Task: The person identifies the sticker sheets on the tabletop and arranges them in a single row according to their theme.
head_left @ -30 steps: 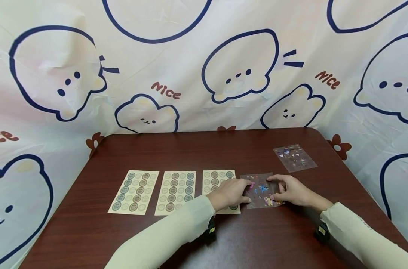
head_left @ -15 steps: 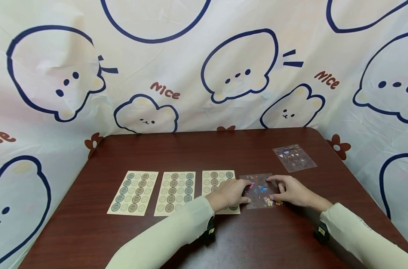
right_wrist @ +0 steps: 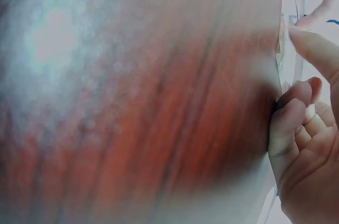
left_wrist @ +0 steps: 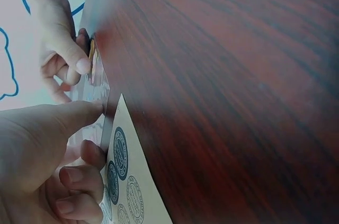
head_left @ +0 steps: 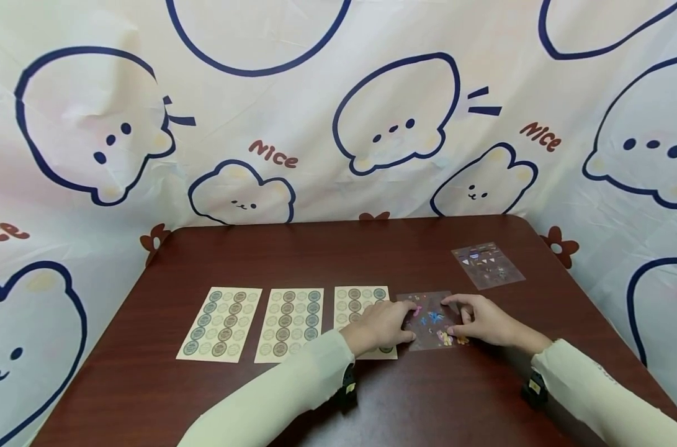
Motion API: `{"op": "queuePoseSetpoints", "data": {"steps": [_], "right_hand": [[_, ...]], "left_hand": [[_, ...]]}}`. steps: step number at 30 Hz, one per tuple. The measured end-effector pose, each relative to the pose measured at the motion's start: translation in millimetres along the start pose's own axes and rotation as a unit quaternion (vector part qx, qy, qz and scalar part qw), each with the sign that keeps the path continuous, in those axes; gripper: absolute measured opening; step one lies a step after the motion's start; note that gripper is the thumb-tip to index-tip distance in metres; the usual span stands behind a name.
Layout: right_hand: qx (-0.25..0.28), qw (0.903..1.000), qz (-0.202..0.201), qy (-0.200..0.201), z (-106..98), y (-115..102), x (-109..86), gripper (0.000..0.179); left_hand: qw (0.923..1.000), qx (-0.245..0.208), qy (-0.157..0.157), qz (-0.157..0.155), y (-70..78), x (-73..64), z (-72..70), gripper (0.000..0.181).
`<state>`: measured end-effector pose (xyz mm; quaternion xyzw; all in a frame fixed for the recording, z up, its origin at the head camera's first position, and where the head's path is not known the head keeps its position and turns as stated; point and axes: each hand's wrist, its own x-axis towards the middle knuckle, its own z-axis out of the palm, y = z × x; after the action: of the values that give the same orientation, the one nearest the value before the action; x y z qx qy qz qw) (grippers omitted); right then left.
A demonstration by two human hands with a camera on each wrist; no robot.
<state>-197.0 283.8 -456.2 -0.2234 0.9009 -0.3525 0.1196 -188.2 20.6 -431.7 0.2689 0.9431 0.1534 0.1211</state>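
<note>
In the head view a clear sticker sheet point(head_left: 430, 338) with small colourful figures lies flat on the brown table, right of centre. My left hand point(head_left: 378, 324) touches its left side with thumb and index finger and partly covers a cream sheet of round stickers point(head_left: 356, 302). On the right side of the clear sheet, my right hand point(head_left: 486, 320) rests its index fingertip near the far corner and its thumb lower down. The left wrist view shows the left thumb point(left_wrist: 79, 115) at the sheet's near edge. In the right wrist view the right hand's other fingers point(right_wrist: 291, 115) are curled beneath.
Two more cream sheets of round stickers, the far left one point(head_left: 219, 324) and the middle one point(head_left: 289, 325), lie in a row to the left. Another clear sticker sheet point(head_left: 488, 266) lies at the back right of the table point(head_left: 293, 254). A patterned cloth point(head_left: 316, 112) hangs behind.
Both hands hold nearly the same position on the clear sheet. The head view has tilted very slightly, so everything sits a little lower in it.
</note>
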Motion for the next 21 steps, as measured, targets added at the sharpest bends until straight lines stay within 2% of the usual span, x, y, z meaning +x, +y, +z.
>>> {"op": "queuePoseSetpoints", "data": {"steps": [7,11,21], "right_hand": [[0.049,0.9986,-0.017,-0.011,-1,2,-1.3,0.055],[0.076,0.9969,0.0,-0.019,-4,3,-2.2,0.053],[0.088,0.9959,0.009,-0.017,-12,-3,-2.7,0.048]], "left_hand": [[1.0,-0.007,-0.002,-0.001,-0.2,0.7,-1.0,0.053],[0.9998,-0.02,0.003,0.004,-0.1,1.2,-1.7,0.046],[0.9976,-0.059,0.022,0.027,-0.8,3.1,-6.1,0.034]]}}
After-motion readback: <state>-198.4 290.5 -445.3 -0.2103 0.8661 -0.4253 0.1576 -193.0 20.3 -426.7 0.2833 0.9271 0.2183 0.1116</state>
